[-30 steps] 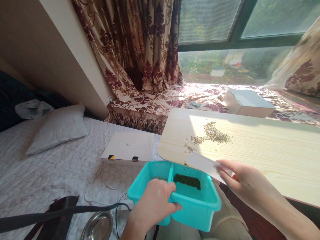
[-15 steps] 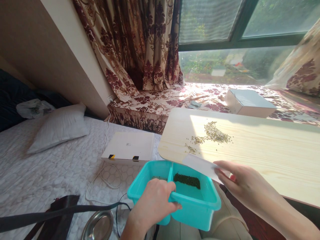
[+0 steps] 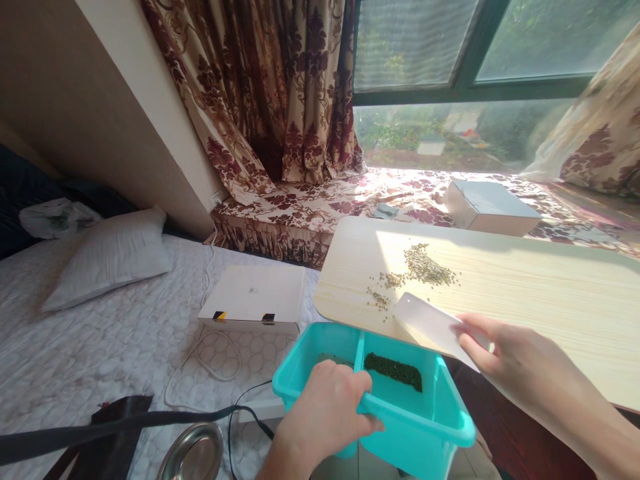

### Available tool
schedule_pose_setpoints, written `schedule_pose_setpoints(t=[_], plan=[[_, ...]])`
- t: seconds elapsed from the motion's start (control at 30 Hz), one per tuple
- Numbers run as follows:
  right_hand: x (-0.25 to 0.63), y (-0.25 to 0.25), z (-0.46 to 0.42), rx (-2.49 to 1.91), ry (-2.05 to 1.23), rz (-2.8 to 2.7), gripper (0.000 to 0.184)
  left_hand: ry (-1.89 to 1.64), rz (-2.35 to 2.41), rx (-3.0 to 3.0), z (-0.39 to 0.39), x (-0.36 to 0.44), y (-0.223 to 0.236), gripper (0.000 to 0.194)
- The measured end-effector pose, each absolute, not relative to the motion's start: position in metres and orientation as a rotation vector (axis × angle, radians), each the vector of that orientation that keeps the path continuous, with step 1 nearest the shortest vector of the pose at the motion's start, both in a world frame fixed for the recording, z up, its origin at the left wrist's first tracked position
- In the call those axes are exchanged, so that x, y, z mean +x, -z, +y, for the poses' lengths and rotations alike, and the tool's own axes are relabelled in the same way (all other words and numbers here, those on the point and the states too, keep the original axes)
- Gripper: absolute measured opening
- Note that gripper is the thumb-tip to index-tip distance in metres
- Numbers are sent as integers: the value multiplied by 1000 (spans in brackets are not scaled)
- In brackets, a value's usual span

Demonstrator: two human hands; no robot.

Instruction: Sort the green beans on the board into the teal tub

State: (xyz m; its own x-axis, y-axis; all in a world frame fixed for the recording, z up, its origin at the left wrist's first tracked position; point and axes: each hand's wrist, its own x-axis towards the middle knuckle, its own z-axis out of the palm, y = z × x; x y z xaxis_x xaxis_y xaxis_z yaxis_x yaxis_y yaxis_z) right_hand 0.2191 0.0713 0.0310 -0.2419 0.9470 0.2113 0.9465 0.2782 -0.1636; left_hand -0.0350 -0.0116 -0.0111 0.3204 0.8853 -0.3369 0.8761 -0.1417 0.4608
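Observation:
My left hand (image 3: 333, 407) grips the near rim of a turquoise two-compartment bin (image 3: 400, 437) beside the table's left front edge. Small dark green grains (image 3: 393, 371) lie in its right compartment; a few bits show in the left one, partly hidden by my hand. In my right hand (image 3: 500, 347) is a flat white plastic scraper (image 3: 430, 320), held over the wooden table (image 3: 540, 300) near its front edge. Beyond the scraper's tip, brownish-green grains (image 3: 425, 265) are scattered in a loose patch, with smaller clusters trailing toward the front left.
A white box (image 3: 255, 293) lies on the quilted bed (image 3: 125, 333) to the left, with a cable beside it. A metal bowl (image 3: 195, 453) sits near the bin. Behind the table, another box (image 3: 493, 205) stands on the window seat. A dark strap (image 3: 125, 421) crosses the lower left.
The scraper has moved right and up over the table with my right hand. My left hand has shifted the bin slightly to the right. The view has moved a little.

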Motion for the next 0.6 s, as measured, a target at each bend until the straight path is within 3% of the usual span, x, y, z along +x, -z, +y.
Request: schedule_pose_setpoints(t=[0.6], plan=[[211,-29,73,-1685,-156,-2395,27,-14,1581,1968,-12,-42,7,30]])
